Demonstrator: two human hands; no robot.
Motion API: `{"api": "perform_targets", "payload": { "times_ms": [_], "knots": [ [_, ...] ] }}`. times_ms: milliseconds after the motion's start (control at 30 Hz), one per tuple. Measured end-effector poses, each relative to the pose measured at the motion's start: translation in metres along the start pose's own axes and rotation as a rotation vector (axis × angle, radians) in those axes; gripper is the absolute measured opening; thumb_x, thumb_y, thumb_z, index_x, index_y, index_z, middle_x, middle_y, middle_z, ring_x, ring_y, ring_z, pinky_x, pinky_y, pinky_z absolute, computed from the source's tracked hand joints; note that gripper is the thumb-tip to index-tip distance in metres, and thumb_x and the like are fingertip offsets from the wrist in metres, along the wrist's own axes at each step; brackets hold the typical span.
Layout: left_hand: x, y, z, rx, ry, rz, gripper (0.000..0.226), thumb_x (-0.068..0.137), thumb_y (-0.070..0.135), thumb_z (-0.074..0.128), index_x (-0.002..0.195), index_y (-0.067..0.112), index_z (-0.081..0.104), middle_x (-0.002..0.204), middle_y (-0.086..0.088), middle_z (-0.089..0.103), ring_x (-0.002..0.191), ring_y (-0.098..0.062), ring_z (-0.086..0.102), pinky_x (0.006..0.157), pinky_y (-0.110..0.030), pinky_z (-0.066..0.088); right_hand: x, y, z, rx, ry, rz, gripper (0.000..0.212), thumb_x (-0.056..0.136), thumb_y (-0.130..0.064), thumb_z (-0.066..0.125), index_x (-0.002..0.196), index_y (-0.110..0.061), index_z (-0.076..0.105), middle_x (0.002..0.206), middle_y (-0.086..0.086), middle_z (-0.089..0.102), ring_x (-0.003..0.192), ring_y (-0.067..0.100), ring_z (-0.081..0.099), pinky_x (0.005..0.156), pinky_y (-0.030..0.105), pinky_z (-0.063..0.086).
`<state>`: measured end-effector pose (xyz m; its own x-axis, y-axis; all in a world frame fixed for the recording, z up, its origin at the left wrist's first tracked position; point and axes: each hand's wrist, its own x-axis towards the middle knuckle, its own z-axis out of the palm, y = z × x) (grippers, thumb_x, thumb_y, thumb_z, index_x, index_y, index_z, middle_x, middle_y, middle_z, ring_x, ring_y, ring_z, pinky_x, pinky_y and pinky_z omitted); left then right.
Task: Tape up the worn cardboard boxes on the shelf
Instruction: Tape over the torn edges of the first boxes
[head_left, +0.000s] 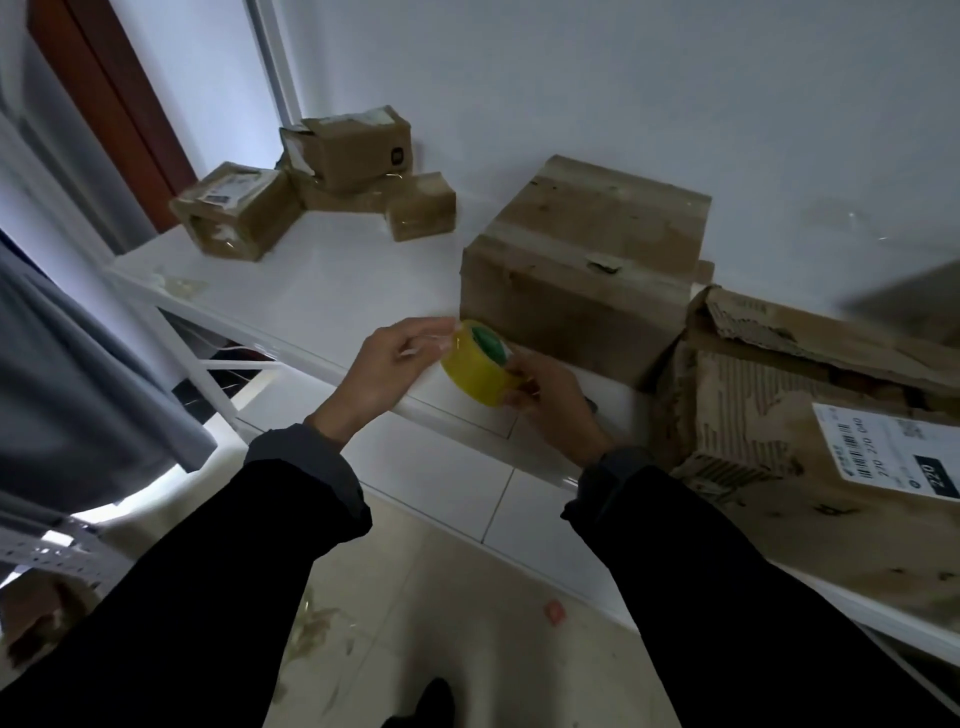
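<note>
While both hands work it, the yellow tape roll (480, 364) with a green core sits in mid-air just over the front edge of the white shelf (332, 291). Right hand (550, 397) grips the roll from the right side, fingers curled round its band. Left hand (395, 364) is at the roll's upper left edge, thumb and fingertips pinching there; can't tell if a loose tape end is between them. Hands are close together, only the roll between.

Just behind the roll: a big worn box (587, 270), closed, scuffed, small tear on its top edge. To its right, touching or nearly so, a badly torn box (810, 415) with exposed corrugation and a white shipping label (893, 449). Far back left on the shelf, well apart from the roll: a cluster of small boxes (322, 176), one stacked on another, against the wall. Grey curtain (78, 364) on the left. Tiled floor (441, 597) below, with scraps on it.
</note>
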<state>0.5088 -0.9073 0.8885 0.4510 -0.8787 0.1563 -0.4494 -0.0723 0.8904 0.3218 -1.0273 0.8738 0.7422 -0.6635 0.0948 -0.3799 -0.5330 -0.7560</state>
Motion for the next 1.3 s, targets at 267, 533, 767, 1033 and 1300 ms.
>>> {"api": "perform_targets", "payload": {
  "times_ms": [267,533,767,1033,1300],
  "knots": [
    [0.007,0.005,0.015,0.041,0.027,0.078,0.01,0.083,0.011,0.079,0.093,0.01,0.079,0.091,0.006,0.07,0.084,-0.003,0.064,0.077,-0.015,0.049,-0.019,0.0,-0.009,0.089,-0.043,0.104,0.023,0.091,-0.003,0.067,0.114,-0.005,0.064,0.099,0.001,0.061,0.077,0.01,0.057,0.069,0.014,0.044],
    [0.016,0.02,0.004,0.041,0.079,-0.042,0.019,0.087,0.006,0.075,0.081,0.024,0.073,0.083,-0.001,0.074,0.079,-0.015,0.066,0.083,-0.032,0.056,-0.026,-0.012,-0.002,0.014,0.021,0.083,0.022,0.096,-0.025,0.063,0.102,-0.004,0.063,0.098,0.005,0.06,0.099,0.018,0.047,0.075,0.02,0.033],
    [0.043,0.071,-0.023,0.07,-0.035,-0.049,0.021,0.092,-0.001,0.064,0.081,0.017,0.067,0.088,-0.005,0.069,0.087,-0.021,0.067,0.083,-0.029,0.056,-0.023,-0.053,-0.03,0.342,0.016,0.086,0.023,0.1,-0.027,0.058,0.087,-0.01,0.05,0.074,-0.001,0.062,0.062,0.004,0.066,0.055,0.02,0.047],
    [0.079,0.139,-0.025,-0.036,-0.08,-0.03,0.017,0.095,-0.002,0.061,0.084,0.01,0.064,0.083,-0.006,0.064,0.07,-0.012,0.065,0.072,-0.024,0.058,-0.037,-0.093,-0.102,0.17,0.227,0.026,0.036,0.097,-0.047,0.057,0.103,-0.012,0.067,0.085,0.003,0.071,0.07,0.014,0.067,0.06,0.024,0.055],
    [0.114,0.227,0.076,-0.062,-0.228,0.145,0.01,0.098,0.002,0.06,0.089,0.006,0.065,0.08,-0.008,0.064,0.07,-0.013,0.065,0.073,-0.025,0.06,-0.1,-0.066,-0.201,0.064,0.465,0.162,0.045,0.093,-0.055,0.059,0.097,-0.011,0.071,0.077,0.005,0.069,0.067,0.021,0.067,0.059,0.032,0.054]
  ]
}}
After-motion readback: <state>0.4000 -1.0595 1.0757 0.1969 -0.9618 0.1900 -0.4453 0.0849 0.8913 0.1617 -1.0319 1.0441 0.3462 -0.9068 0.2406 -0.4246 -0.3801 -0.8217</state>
